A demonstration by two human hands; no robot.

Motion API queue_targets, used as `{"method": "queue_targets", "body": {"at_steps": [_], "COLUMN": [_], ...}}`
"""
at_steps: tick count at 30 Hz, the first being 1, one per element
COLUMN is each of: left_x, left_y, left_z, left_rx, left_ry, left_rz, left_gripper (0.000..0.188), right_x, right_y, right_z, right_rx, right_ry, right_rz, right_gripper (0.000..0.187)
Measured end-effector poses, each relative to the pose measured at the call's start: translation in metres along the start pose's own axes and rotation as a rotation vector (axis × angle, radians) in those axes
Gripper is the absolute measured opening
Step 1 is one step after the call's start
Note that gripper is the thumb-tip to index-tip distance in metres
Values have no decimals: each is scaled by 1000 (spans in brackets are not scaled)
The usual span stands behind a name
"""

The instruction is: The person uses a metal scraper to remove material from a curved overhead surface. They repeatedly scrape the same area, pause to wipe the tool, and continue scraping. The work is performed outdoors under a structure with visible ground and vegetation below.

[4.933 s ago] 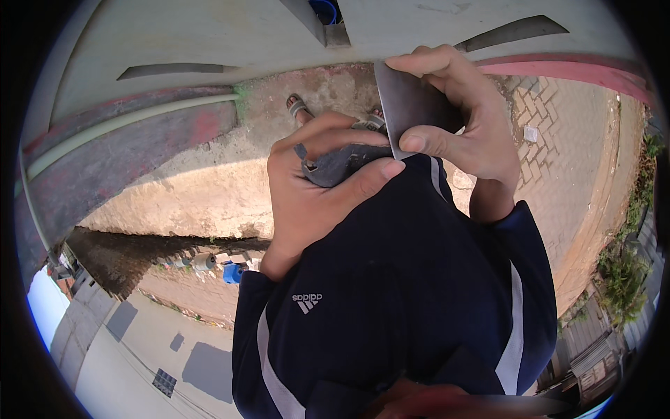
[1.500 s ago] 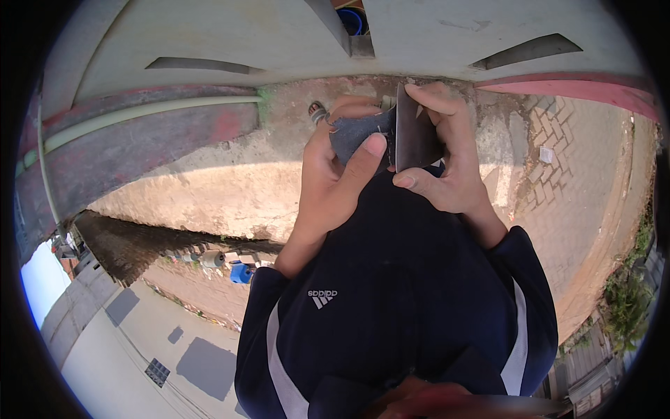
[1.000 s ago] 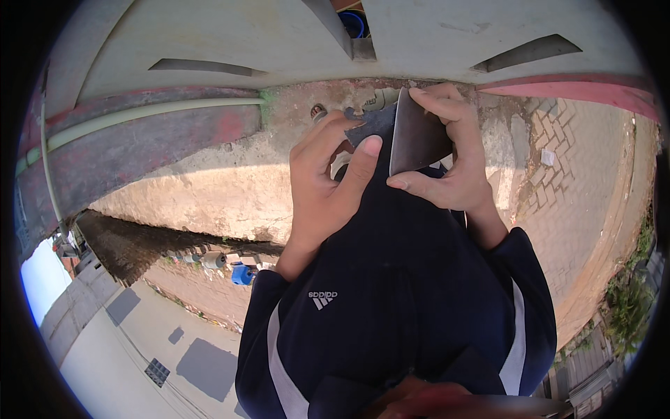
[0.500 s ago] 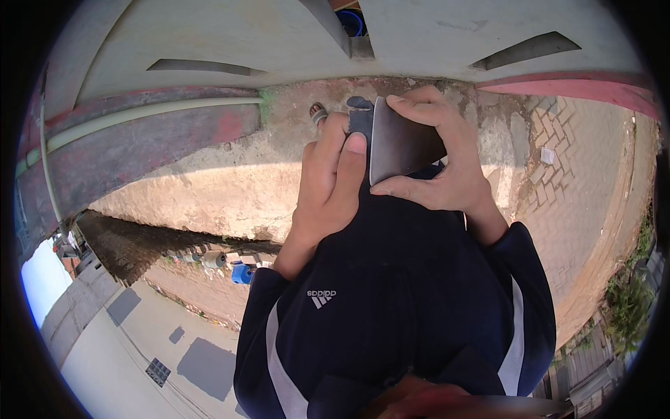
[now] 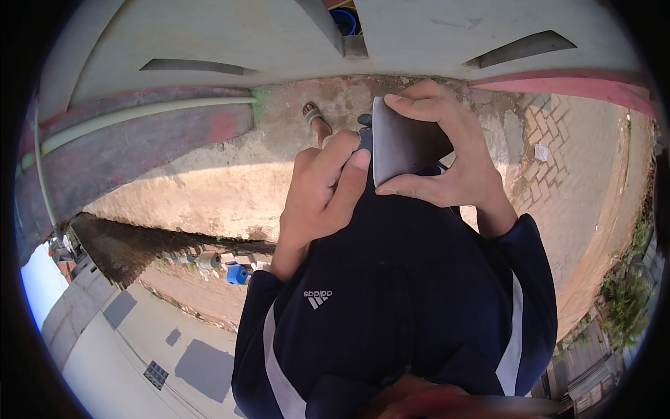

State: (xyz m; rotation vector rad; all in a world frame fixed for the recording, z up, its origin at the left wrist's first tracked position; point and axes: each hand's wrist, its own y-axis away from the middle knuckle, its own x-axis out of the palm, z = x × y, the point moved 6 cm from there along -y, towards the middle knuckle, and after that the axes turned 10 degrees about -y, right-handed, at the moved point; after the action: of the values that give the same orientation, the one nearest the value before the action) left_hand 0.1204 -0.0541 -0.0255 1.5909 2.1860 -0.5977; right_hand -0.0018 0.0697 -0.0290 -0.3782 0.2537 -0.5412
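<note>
My right hand point(image 5: 457, 150) grips a dark, smooth, flat piece point(image 5: 408, 140) with a pale edge, its thumb and fingers at opposite ends. It is held upright in front of my dark jacket. Beside that pale edge, my left hand point(image 5: 324, 185) pinches a small dark grey piece point(image 5: 366, 136) between thumb and forefinger. The grey piece looks thin and flexible, and most of it is hidden by my fingers and the flat piece. Whether it touches the edge I cannot tell.
A sandalled foot point(image 5: 313, 114) stands on the concrete ground beyond my left hand. A pale wall point(image 5: 391, 42) closes off the far side. A pale pipe point(image 5: 146, 115) runs along a low ledge at left. Herringbone paving point(image 5: 558, 181) lies to the right, a blue container point(image 5: 238, 274) at lower left.
My left hand has slid toward my body along the pale edge, with the grey piece. More of that piece is now covered, and more of the foot shows. My right hand keeps its grip.
</note>
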Motion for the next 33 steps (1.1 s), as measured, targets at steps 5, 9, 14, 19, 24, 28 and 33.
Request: {"method": "queue_targets", "body": {"at_steps": [5,9,14,19,24,28,33], "left_x": [-1,-1,2,10,5,1,1], "left_y": [3,1,1,1,1,1,2], "left_z": [4,-1,0,-5,-5,-1,2], "left_rx": [-146,-71,-146,-119,-99,-101,-67], "left_ry": [55,27,14,60,17,-9,-23], "left_rz": [-20,-39,-13,15,-10,-53,-39], "left_gripper": [10,9,8,6,5,6,8], "right_x": [1,-2,0,-7,-11,-3,-1], "right_y": [-6,-9,-9,-15,-20,-21,-22], "right_z": [-2,-1,-8,-13,-7,4,2], "right_rx": [41,22,17,-35,-1,-38,-21], "right_ry": [4,36,44,6,27,65,91], "right_rz": [154,121,131,100,-23,126,100], "right_gripper": [83,80,82,85,72,67,84]}}
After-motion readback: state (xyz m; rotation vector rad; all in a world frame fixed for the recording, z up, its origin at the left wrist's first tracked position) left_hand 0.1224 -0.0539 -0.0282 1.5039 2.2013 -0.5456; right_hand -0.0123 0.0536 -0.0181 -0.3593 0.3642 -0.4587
